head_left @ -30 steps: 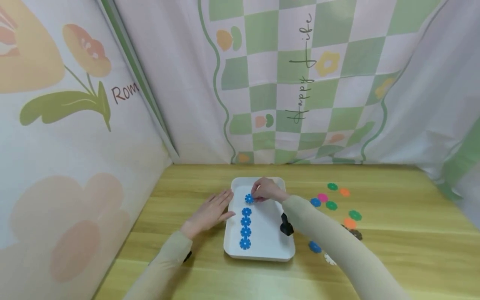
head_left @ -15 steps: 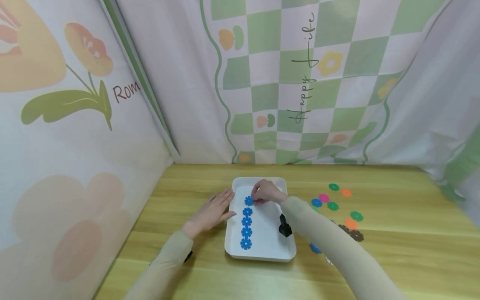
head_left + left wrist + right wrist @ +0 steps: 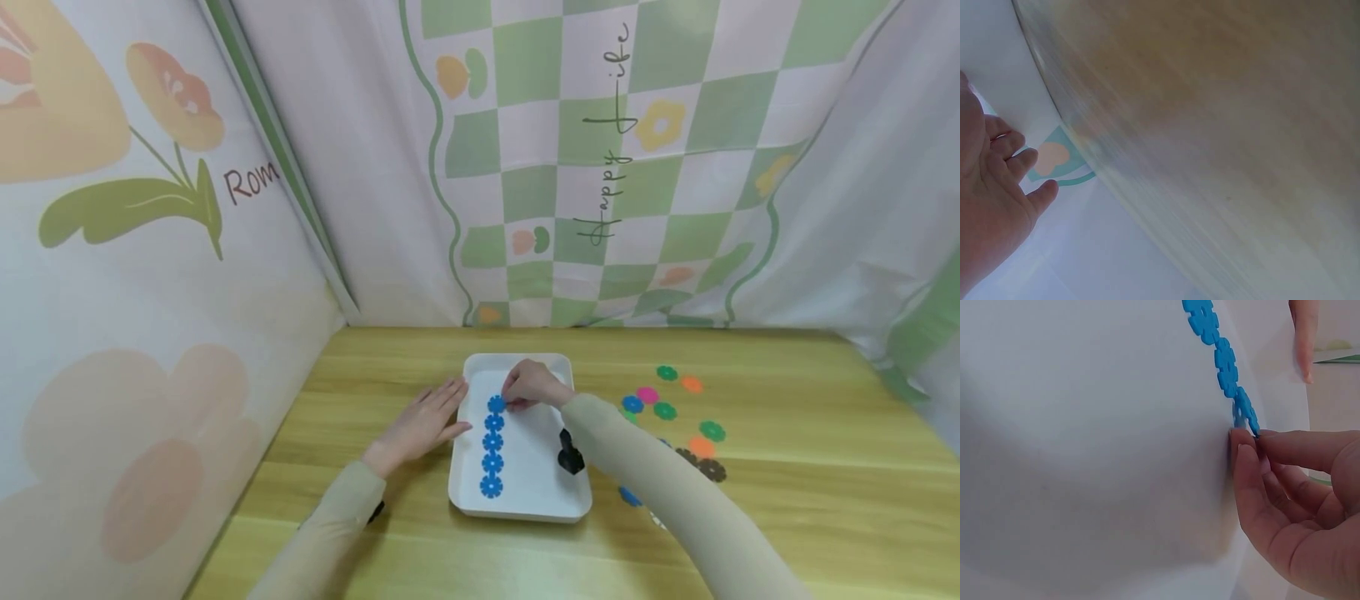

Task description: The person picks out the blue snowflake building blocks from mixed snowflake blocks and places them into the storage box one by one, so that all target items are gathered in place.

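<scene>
The right hand (image 3: 534,383) pinches the farthest blue snowflake disc (image 3: 496,404) from its right, heading a near-to-far row (image 3: 492,442) inside the white tray (image 3: 534,487); the left hand (image 3: 420,423), fingers extended, touches the left rim.

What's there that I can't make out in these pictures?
Head view: the right sleeve partly covers the white disc.
Right wrist view: the right hand hides one end of the pinched blue disc.
Right wrist view: the top edge crops the uppermost blue disc.
Left wrist view: the left edge cuts off part of the left hand.
</scene>
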`<state>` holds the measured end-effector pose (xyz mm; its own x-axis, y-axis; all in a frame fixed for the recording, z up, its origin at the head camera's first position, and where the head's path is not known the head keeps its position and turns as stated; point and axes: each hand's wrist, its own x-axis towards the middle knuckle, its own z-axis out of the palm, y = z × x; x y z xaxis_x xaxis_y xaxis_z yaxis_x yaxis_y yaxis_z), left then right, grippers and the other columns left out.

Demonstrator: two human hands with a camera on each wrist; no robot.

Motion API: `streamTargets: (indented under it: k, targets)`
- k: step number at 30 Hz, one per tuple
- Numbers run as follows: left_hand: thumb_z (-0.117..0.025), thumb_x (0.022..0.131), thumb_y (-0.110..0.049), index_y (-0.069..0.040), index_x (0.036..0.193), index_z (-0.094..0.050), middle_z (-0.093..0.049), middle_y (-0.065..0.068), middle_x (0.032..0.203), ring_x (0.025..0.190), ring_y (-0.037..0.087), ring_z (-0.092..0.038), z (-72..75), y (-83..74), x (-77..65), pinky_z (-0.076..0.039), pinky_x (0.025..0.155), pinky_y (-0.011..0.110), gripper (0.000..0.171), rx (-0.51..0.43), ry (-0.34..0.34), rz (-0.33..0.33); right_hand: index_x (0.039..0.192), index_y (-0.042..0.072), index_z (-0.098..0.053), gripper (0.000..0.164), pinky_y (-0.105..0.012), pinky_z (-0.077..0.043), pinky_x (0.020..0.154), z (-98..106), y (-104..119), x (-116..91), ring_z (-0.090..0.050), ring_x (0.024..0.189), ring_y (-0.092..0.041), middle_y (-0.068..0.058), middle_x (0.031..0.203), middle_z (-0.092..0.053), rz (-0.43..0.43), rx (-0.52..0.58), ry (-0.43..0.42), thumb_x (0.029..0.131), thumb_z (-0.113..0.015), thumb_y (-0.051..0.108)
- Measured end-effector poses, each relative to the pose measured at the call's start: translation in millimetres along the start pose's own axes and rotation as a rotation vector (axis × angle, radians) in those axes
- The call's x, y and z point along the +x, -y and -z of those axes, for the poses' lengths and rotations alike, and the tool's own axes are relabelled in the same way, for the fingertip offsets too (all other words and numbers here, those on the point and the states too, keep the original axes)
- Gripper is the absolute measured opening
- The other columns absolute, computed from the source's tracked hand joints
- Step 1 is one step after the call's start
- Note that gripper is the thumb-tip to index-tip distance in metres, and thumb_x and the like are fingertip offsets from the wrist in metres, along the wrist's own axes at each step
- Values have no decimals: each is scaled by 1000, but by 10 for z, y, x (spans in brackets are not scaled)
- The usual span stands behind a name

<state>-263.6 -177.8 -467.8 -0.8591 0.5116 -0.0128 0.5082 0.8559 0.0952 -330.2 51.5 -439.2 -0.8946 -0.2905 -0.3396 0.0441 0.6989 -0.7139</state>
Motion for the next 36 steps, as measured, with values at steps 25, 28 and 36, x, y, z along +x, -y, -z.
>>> streamTargets:
  k: [25,28,36]
  targets:
    - [-38,104,-52,-6,158,-23,-23,11,165,153,29,-26,2,-11,-4,-29,123,51,72,4,-16,-31,98,-5,-67,12,-34,-62,79,434,-119,-402,-71,80,-22,-16,90,-72,142,8,28,91,-67,5]
    - [-37,104,-52,-6,158,-22,-23,11,165,153,28,-26,6,-13,-8,-28,123,50,72,11,-13,-31,100,-6,-65,13,-31,-62,77,539,-191,-503,-70,80,-20,-16,92,-71,176,1,40,92,-66,5]
    - [-39,105,-50,-4,157,-24,-24,14,165,153,31,-26,-7,-7,7,-28,123,51,72,-12,-27,-45,97,-6,-66,13,-35,-60,70,783,-460,-781,-67,73,-19,-18,86,-71,252,-32,15,91,-67,6]
